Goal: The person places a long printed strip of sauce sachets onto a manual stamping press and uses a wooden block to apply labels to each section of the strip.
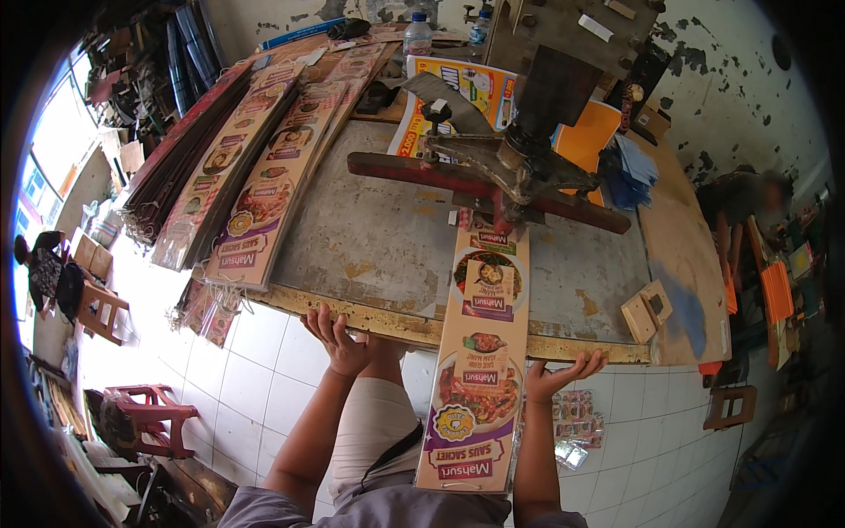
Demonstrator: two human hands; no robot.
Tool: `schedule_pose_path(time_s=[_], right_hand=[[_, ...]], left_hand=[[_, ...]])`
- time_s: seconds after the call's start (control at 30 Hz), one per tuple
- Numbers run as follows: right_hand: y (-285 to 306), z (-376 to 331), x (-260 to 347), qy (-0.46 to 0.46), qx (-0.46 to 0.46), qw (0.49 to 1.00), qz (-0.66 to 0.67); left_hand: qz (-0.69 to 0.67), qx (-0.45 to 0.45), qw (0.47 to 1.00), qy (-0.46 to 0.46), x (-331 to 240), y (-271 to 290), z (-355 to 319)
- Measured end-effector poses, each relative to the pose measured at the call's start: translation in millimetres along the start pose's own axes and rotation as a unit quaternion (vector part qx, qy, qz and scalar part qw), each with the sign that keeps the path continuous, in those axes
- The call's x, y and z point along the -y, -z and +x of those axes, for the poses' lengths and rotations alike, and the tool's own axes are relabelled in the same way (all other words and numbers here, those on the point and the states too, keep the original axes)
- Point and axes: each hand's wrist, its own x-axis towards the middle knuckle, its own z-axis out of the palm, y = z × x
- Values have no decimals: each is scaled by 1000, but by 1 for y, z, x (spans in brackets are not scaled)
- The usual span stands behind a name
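A long printed cardboard strip [480,352] in peach, with food pictures, lies partly on the metal-topped worktable [378,229]. Its near end juts past the front edge toward my body. The far end reaches beneath a heavy press head with a red bar [493,198]. To the left of this strip, my left hand [336,339] rests against the worn wooden front edge, fingers spread and holding nothing. On the other side my right hand [563,374] touches the same edge from below, its fingers stretched out. Neither hand grips the strip.
Stacks of similar printed strips [264,202] cover the table's left side. A small wooden block [646,311] sits near the front right corner. Bottles [417,37] and a colourful printed sheet [409,123] are behind. A red stool [151,418] stands on the floor; another person [748,194] is at far right.
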Motion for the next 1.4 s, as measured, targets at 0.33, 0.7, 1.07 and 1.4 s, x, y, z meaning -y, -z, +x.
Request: schedule_pose_path(time_s=[0.33,0.7,1.07,1.4], right_hand=[[-2,0,0,-7,-8,1000,7],[-1,1,0,-2,-6,1000,6],[-2,-1,0,-14,-8,1000,9],[-1,-3,0,-15,-6,1000,19]], left_hand=[[-1,17,1000,-2,0,1,1],[-8,20,1000,-1,2,1,0],[2,29,1000,0,1,2,-1],[-4,33,999,6,0,5,1]])
